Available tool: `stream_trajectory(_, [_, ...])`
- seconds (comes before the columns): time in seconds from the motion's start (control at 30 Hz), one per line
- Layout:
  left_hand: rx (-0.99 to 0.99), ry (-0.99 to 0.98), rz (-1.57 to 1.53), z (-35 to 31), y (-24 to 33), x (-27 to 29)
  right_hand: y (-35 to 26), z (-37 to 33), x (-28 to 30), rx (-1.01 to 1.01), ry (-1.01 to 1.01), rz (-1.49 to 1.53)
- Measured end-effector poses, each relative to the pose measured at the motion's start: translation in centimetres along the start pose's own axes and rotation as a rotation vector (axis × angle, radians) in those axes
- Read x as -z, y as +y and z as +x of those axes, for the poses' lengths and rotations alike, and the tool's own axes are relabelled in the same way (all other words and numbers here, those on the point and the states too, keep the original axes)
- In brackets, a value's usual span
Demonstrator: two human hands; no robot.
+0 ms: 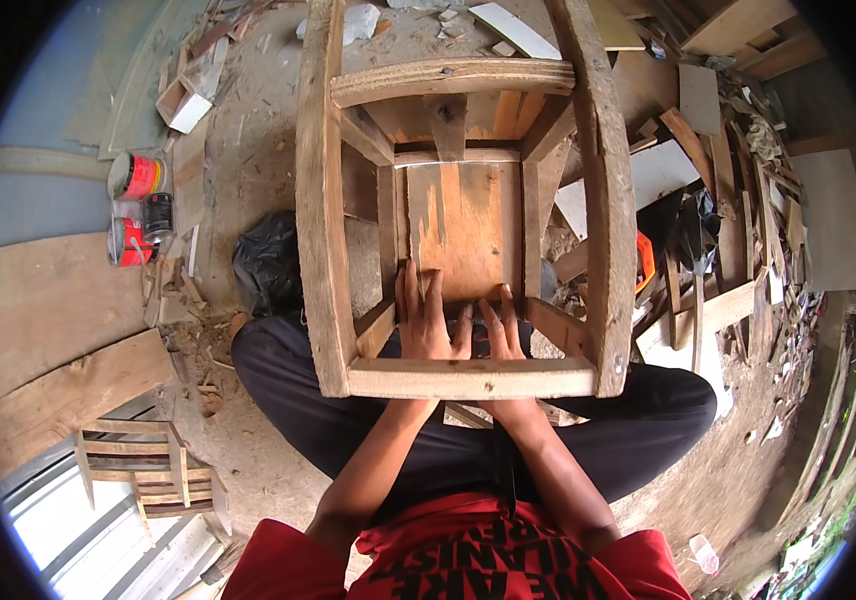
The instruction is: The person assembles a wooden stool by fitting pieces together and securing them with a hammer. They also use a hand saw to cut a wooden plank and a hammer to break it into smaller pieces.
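A rough wooden stool frame (463, 210) is sitting upside down across the person's lap, its legs pointing up toward the camera and its plank seat (463, 225) lying deep at the bottom. The frame is looking largely assembled: four legs, upper rails and lower braces are all standing in place, and the near rail (471, 378) is crossing in front of the wrists. Both hands are reaching under that rail. The left hand (426, 320) is lying flat with fingers stretched and slightly spread, pressing against the near edge of the seat; the right hand (500, 328) is resting just beside it, fingers extended and close together. Neither is gripping a tool. Judging by this, fitting or checking of the seat joint is what is remaining.

The palms and wrists are being hidden by the near rail, so any small piece under them is impossible to make out. Outward, a black plastic bag (268, 262) is lying to the left, red cans (136, 205) are standing farther off, and offcuts (738, 200) are littering the dirt floor, blurring toward the rim.
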State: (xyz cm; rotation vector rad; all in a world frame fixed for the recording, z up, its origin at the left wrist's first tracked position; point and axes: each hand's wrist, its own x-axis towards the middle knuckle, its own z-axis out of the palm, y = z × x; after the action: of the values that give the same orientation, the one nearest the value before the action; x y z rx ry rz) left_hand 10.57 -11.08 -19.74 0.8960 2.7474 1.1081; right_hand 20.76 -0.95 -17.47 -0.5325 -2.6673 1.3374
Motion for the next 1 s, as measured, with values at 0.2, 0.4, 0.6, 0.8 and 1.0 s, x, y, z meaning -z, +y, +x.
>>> stream_trajectory(0.2, [0.122,-0.076,-0.180,0.3,0.8,2.0,0.0,-0.2,-0.2,-0.108,0.066,0.103])
stream_trajectory(0.4, [0.219,-0.118,-0.240,0.6,0.4,2.5,-0.3,1.1,-0.1,-0.097,0.118,0.162])
stream_trajectory(0.6, [0.180,-0.106,-0.261,0.5,0.2,2.3,-0.3,1.6,0.1,-0.097,0.039,0.132])
stream_trajectory(0.8, [0.122,-0.195,-0.112,0.9,0.7,3.2,-0.5,1.3,0.2,-0.134,0.011,0.106])
stream_trajectory(1.0, [0.135,-0.237,-0.069,0.9,1.0,3.4,-0.4,1.8,0.1,-0.147,0.027,0.112])
